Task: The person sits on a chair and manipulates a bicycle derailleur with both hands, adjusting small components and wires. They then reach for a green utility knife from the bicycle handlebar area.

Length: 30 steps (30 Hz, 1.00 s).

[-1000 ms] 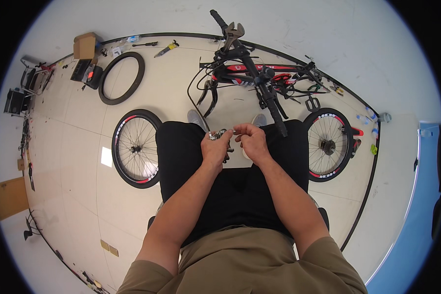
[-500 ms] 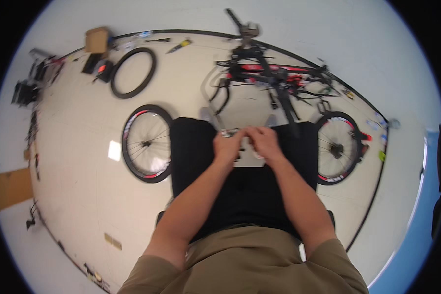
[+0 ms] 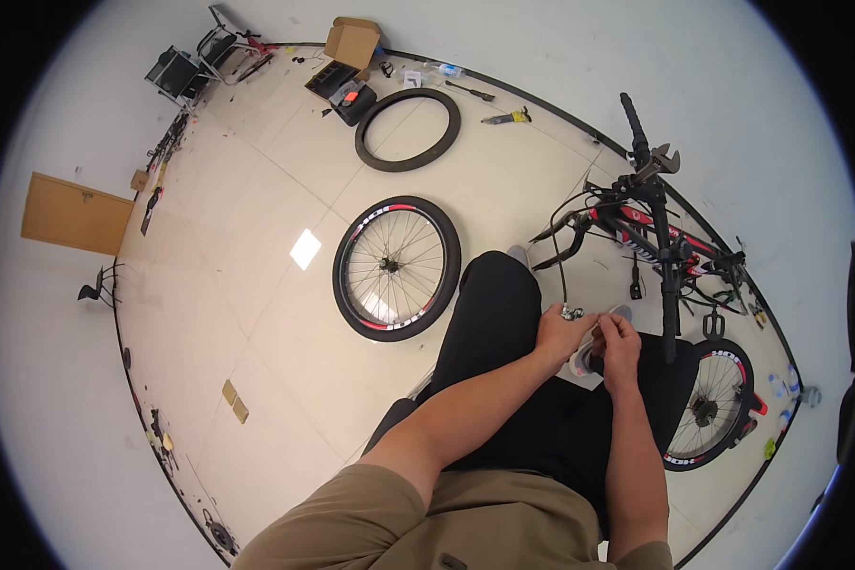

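Observation:
My left hand [image 3: 560,335] is closed on a small silver metal part [image 3: 572,313] with a black cable [image 3: 561,271] running up to the bicycle handlebar [image 3: 670,309]. Against it, my right hand [image 3: 620,353] has thumb and fingers pinched together; what they grip is too small to make out. Both hands are between my black-trousered thighs [image 3: 492,313]. The black and red bicycle frame [image 3: 627,228], without wheels, stands ahead to the right, an adjustable wrench [image 3: 662,162] at its handlebar.
A wheel [image 3: 347,271] lies left of my legs, another [image 3: 743,380] to the right. Beyond are a loose tire [image 3: 370,128], an open black case [image 3: 342,100], a cardboard box [image 3: 351,38] and chairs [image 3: 176,71]. A wooden door [image 3: 76,209] is at far left.
My view has swung leftward, so the bicycle and hands appear farther right and the door has come into fuller view. Both hands remain together at the metal part.

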{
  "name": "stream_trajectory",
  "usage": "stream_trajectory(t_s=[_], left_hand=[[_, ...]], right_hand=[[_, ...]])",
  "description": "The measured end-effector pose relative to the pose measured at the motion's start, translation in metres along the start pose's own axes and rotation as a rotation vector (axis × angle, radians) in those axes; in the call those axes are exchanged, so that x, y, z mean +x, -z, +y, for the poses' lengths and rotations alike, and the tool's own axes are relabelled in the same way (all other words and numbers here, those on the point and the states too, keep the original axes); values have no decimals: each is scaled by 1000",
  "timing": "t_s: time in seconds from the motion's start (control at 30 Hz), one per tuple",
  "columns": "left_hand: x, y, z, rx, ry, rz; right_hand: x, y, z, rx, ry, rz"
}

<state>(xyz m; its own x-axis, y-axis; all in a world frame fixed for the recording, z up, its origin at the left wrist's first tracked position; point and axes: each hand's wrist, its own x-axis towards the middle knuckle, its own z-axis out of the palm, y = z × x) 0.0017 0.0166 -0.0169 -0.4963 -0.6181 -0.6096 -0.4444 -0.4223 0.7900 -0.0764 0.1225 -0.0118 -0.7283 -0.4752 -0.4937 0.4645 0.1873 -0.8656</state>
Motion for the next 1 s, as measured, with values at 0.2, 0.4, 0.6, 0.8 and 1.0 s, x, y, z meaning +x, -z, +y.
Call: stream_trajectory(t_s=[0.2,0.4,0.6,0.8,1.0], left_hand=[[3,-6,1,16,5,-3],[1,-2,0,-3,16,-1],[0,-3,1,-13,7,1],[1,-3,1,5,4,-9],[5,-3,-7,2,-33,15]], right_hand=[[11,17,15,-13,13,-6],[4,7,9,7,49,12],[10,15,15,5,-11,4],[7,10,13,64,64,-48],[8,9,15,30,54,-59]])
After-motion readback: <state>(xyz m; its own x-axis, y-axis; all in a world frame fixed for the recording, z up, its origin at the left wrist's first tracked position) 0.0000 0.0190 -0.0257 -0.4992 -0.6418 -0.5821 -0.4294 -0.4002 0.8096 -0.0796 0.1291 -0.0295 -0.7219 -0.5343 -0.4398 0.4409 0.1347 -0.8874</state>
